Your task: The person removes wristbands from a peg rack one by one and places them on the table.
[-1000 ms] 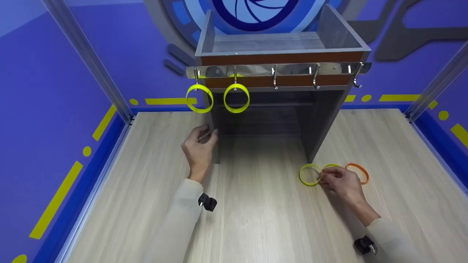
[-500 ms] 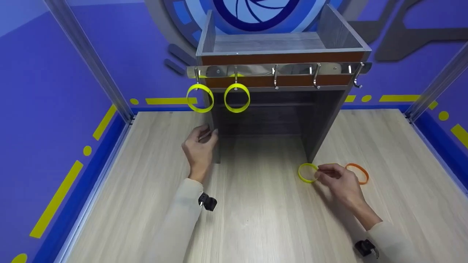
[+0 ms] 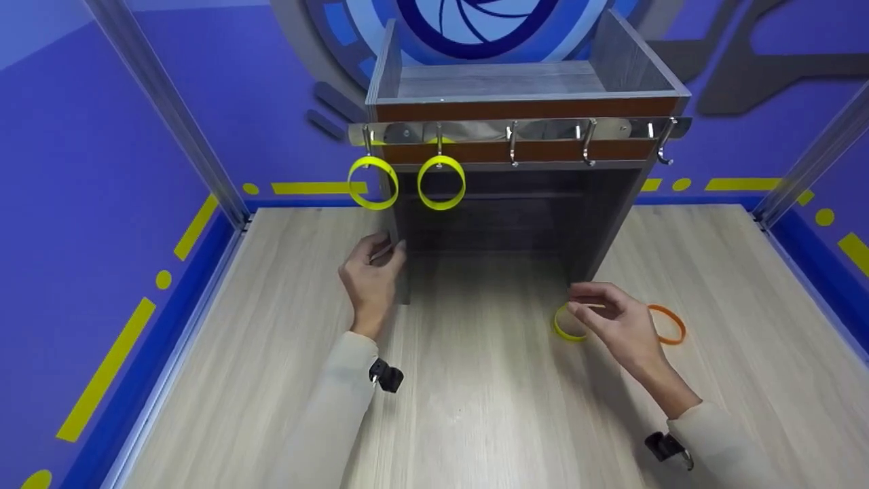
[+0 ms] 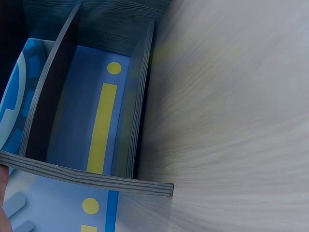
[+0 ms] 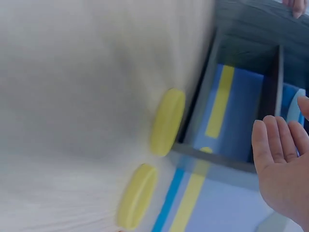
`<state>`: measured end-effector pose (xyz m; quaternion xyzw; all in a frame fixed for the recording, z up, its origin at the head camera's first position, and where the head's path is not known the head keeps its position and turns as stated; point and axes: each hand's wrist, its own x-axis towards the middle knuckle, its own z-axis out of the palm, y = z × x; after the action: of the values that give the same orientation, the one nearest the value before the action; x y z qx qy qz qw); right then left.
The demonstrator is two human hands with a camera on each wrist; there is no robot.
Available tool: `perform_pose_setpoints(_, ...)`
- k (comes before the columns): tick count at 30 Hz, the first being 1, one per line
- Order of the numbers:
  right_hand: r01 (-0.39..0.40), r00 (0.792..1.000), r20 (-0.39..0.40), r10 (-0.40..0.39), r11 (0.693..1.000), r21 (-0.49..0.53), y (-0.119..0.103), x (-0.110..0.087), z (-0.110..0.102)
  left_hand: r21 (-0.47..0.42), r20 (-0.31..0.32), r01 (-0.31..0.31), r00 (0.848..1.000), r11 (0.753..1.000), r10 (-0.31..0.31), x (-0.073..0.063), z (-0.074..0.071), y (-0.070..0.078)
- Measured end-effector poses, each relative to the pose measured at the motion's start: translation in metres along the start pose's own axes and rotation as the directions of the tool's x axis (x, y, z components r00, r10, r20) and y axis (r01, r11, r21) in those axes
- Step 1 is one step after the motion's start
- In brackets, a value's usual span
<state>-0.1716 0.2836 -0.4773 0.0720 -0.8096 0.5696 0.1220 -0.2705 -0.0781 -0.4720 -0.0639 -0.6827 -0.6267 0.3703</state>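
Two yellow wristband-like rings hang from the left two hooks of a metal hook rail [image 3: 546,129], a left ring [image 3: 373,206] and a right ring [image 3: 441,206]. My left hand [image 3: 370,275] grips the front edge of the wooden rack's left side panel [image 3: 406,285]. Over the table by the rack's right foot, my right hand [image 3: 621,329] is raised, holding nothing visible. Its fingers [image 5: 275,140] look fairly straight in the right wrist view. Below it lie two yellow rings, a nearer one [image 5: 137,195] and a farther one [image 5: 167,122], partly hidden in the head view.
An orange ring [image 3: 681,331] lies on the table [image 3: 475,380] right of my right hand. The rack has an open tray top [image 3: 502,78] and several hooks without rings. Blue patterned walls [image 3: 149,136] enclose the table.
My right hand was at the yellow rings on the table; it has risen and moved slightly left, away from them. A yellow ring there shifted slightly left. My left hand stays on the panel.
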Motion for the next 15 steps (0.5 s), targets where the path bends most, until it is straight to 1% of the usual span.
perform_pose_setpoints(3, 0.023, 1.0, 0.009, -0.023, 0.999, 0.036, -0.01, 0.005, 0.005, 0.0, 0.002, -0.007, 1.0, 1.0, 0.007, 0.0, -0.001, 0.0)
perform_pose_setpoints(9, 0.049, 0.998, 0.019, -0.052, 0.993, 0.106, -0.028, 0.018, 0.016, 0.036, 0.012, -0.017, 1.0, 0.999, 0.017, 0.0, -0.001, 0.0)
perform_pose_setpoints(13, 0.079, 0.996, 0.021, -0.083, 0.988, 0.134, -0.039, 0.028, 0.024, 0.05, 0.017, -0.028, 1.0, 0.998, 0.027, -0.001, -0.001, 0.001)
perform_pose_setpoints(15, 0.098, 0.995, 0.021, -0.101, 0.987, 0.125, -0.044, 0.032, 0.028, 0.06, 0.019, -0.032, 0.999, 0.998, 0.031, -0.001, -0.001, 0.002)
